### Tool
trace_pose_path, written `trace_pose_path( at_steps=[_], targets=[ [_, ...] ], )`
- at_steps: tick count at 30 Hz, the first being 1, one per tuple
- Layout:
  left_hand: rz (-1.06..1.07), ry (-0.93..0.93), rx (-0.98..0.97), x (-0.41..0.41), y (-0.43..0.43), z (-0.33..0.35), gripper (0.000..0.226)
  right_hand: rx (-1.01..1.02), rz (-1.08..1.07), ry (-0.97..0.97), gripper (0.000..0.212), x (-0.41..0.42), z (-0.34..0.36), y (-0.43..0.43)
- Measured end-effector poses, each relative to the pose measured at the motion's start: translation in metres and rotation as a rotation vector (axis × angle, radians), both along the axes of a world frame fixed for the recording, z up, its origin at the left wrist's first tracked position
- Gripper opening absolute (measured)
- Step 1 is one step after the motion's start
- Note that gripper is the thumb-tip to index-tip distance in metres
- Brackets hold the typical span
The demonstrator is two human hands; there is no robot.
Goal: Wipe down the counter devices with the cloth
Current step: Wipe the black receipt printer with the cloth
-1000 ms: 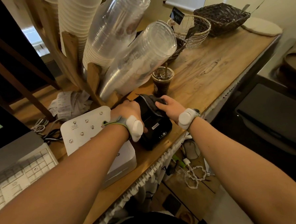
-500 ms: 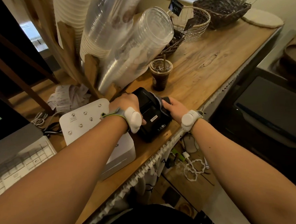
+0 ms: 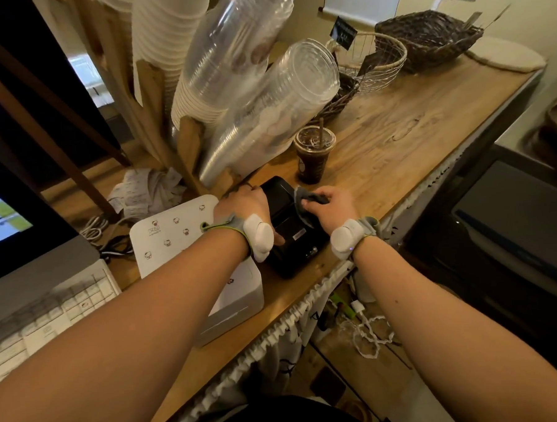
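Both hands were on the black printer (image 3: 291, 242), centre frame, at the counter's (image 3: 396, 146) front edge. The left hand (image 3: 244, 203) gripped its left side, thumb on top. The right hand (image 3: 331, 204) held the grey cloth (image 3: 302, 198) bunched in curled fingers, pressed on the printer's upper right edge. A white box (image 3: 188, 235) sat just left of the printer; a drink (image 3: 314, 154) stood just above it in frame.

Printer (image 3: 289, 252) sits right of box (image 3: 175, 235), cup (image 3: 313, 157) behind, seemingly apart.
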State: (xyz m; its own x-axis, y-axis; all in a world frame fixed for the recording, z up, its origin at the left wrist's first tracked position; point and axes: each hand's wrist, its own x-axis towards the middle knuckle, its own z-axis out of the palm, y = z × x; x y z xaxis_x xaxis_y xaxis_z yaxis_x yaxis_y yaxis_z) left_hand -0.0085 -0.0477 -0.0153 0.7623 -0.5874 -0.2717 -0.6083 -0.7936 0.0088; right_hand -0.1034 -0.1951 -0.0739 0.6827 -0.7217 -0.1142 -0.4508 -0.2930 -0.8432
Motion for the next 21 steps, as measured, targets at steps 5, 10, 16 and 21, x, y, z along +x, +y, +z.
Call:
trace_pose_path(
  at_steps=[5, 10, 16, 21],
  targets=[
    [-0.007, -0.047, -0.076, -0.004, 0.01, 0.003, 0.097, -0.186, 0.156, 0.015, 0.026, 0.042, 0.015, 0.004],
    [-0.026, -0.05, -0.16, -0.006, 0.026, 0.01, 0.06, -0.375, 0.504, 0.07, 0.032, 0.055, 0.035, 0.023],
    [0.019, -0.099, -0.182, 0.01, 0.046, 0.013, 0.031, -0.458, 0.684, 0.103, 0.037, 0.052, 0.037, 0.013],
    [0.039, -0.162, -0.154, 0.013, 0.045, 0.01, 0.022, -0.479, 0.649, 0.135, 0.038, 0.052, 0.038, 0.023]
  ],
)
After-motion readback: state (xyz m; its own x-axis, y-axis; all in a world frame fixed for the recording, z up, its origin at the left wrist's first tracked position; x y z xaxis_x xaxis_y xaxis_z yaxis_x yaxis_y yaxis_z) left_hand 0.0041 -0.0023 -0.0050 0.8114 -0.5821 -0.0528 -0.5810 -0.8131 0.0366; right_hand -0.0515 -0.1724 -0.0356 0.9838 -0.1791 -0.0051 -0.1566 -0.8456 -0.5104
